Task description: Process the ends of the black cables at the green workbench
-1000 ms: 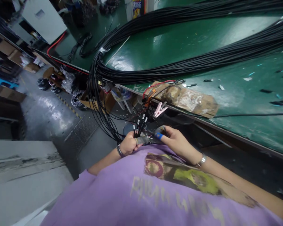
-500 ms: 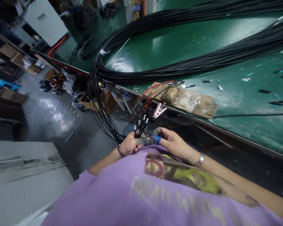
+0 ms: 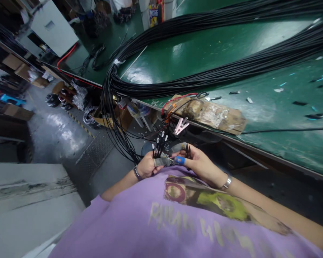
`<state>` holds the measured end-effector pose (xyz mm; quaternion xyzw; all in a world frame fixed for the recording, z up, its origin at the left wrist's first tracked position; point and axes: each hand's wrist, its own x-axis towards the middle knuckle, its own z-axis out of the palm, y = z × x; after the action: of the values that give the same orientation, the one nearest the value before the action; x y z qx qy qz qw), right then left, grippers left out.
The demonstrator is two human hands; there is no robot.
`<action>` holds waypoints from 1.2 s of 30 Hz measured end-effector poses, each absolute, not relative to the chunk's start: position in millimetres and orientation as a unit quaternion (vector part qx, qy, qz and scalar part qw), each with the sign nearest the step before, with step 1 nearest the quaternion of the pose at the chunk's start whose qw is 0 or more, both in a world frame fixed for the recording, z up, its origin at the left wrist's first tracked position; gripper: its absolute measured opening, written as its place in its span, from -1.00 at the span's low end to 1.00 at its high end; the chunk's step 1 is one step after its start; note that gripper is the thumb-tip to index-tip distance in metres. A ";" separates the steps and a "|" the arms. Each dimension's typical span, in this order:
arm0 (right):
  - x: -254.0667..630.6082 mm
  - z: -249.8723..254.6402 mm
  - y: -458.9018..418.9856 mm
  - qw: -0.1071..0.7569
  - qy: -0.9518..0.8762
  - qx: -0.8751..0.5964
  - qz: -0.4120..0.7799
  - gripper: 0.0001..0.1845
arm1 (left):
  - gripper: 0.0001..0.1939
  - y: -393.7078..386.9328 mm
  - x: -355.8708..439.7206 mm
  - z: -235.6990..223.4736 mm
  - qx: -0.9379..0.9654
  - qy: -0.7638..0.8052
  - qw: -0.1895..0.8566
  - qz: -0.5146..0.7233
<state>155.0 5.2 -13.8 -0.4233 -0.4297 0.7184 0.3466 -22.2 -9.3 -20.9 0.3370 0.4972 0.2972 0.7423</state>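
Note:
My left hand (image 3: pixel 146 165) is closed around several black cables (image 3: pixel 158 148) whose white-tipped ends stick up past the fingers. Grey tape wraps part of its thumb. From the left thumb, thin bare wires (image 3: pixel 170 158) reach toward the fingertips of my right hand (image 3: pixel 197 161). Blue tape covers the right thumb, and a grey wrap covers a finger. Tucked in the right hand is a dark tool with two slim pointed prongs (image 3: pixel 188 151); its exact kind is unclear. Whether the right fingertips pinch the wires is too small to tell.
A thick bundle of black cables (image 3: pixel 161 86) loops over the green table (image 3: pixel 204 61) and hangs down at the left. A taped wooden board (image 3: pixel 218 116) with a pink clip (image 3: pixel 181 126) lies along the table edge. Cable scraps are scattered at right. A cardboard box (image 3: pixel 125 120) stands below.
My right hand has turned slightly, and the dark pronged tool now shows more upright between its fingers. The left hand keeps its hold on the cables, nearly in place.

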 end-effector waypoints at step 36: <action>156.0 -26.0 11.3 0.371 -0.751 -0.317 0.446 -0.72 | -0.54 -11.9 -27.8 -23.6 0.355 0.473 0.748 0.300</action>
<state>156.0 11.3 -26.0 -0.3167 -0.7506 0.4461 0.3706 -27.8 -11.9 -23.6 0.3552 0.4729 0.3004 0.7483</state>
